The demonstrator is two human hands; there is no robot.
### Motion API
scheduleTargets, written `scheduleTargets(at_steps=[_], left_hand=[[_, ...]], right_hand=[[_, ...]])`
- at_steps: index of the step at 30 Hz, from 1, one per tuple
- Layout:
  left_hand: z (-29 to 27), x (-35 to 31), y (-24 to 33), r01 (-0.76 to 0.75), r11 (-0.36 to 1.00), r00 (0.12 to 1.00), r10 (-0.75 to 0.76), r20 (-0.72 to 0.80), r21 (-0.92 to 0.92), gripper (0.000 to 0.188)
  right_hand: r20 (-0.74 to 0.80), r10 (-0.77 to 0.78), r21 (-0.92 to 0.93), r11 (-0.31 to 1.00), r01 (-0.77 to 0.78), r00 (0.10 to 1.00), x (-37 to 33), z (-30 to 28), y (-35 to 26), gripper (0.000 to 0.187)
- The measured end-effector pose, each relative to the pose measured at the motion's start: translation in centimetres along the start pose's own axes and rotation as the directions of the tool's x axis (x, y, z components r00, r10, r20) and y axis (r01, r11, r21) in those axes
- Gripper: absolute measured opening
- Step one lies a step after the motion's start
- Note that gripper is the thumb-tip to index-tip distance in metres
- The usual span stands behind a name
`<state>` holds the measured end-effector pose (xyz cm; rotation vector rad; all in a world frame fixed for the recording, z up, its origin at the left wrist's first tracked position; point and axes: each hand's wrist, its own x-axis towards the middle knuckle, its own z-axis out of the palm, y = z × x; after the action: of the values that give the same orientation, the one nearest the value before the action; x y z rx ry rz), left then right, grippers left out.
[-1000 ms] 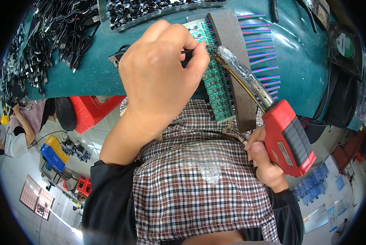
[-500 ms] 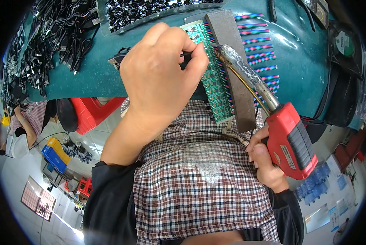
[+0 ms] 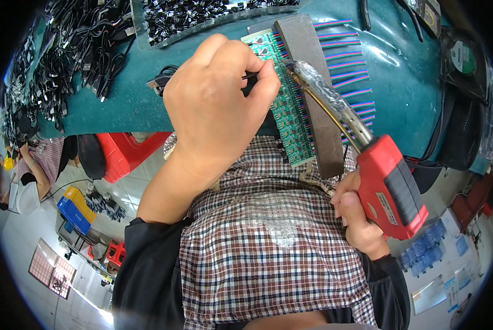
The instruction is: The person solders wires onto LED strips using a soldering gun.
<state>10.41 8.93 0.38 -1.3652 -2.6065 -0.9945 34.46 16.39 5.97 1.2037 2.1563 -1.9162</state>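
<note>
My left hand [image 3: 216, 99] is closed in a pinch on a thin black cable [image 3: 250, 75] over the upper part of a green circuit board panel [image 3: 293, 129]. A cable end with a metal plug [image 3: 157, 83] lies just left of that hand. My right hand [image 3: 359, 220] grips a red and black soldering gun [image 3: 392, 190]. Its barrel, wrapped in foil, slants up-left, with the tip beside the pinching fingers, over the panel's edge. Whether the tip touches the board I cannot tell. A brown-grey bar [image 3: 312, 82] lies along the panel, and several multicoloured wire strips [image 3: 345, 60] stick out on its right.
Heaps of black USB cables [image 3: 87, 60] cover the table's left side. A clear tray [image 3: 147, 39] of small black parts stands at the back. At the right sits a black fan [image 3: 465, 58]. A red stool [image 3: 122, 157] and another person [image 3: 31, 176] are at the left.
The soldering gun has shifted very slightly left and up. My left hand keeps its pinch, almost unmoved.
</note>
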Motion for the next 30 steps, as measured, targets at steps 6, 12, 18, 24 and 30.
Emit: scheduleTargets(at_steps=[6, 12, 18, 24, 30], left_hand=[[0.15, -0.06, -0.16, -0.011, 1.000, 1.000, 0.011, -0.003, 0.002, 0.018], [0.43, -0.21, -0.30, -0.023, 1.000, 0.999, 0.022, -0.036, -0.021, 0.023], [0.39, -0.25, -0.31, -0.033, 0.999, 0.999, 0.032, -0.037, -0.017, 0.023], [0.16, -0.30, -0.06, -0.039, 0.999, 0.999, 0.039, -0.021, 0.011, 0.017], [0.81, -0.47, -0.51, -0.053, 0.999, 0.997, 0.053, -0.048, -0.002, 0.022]], right_hand=[[-0.028, -0.012, -0.072, 0.997, 0.010, 1.000, -0.16, -0.14, -0.12, 0.021], [-0.039, -0.032, -0.035, 0.999, 0.031, 0.999, -0.14, -0.19, -0.17, 0.022], [-0.049, -0.054, -0.001, 0.999, 0.054, 0.997, -0.15, -0.19, -0.20, 0.022], [-0.067, -0.081, 0.032, 0.996, 0.083, 0.994, -0.20, -0.06, 0.09, 0.024], [-0.062, -0.090, 0.027, 0.995, 0.092, 0.994, 0.10, -0.09, 0.33, 0.026]])
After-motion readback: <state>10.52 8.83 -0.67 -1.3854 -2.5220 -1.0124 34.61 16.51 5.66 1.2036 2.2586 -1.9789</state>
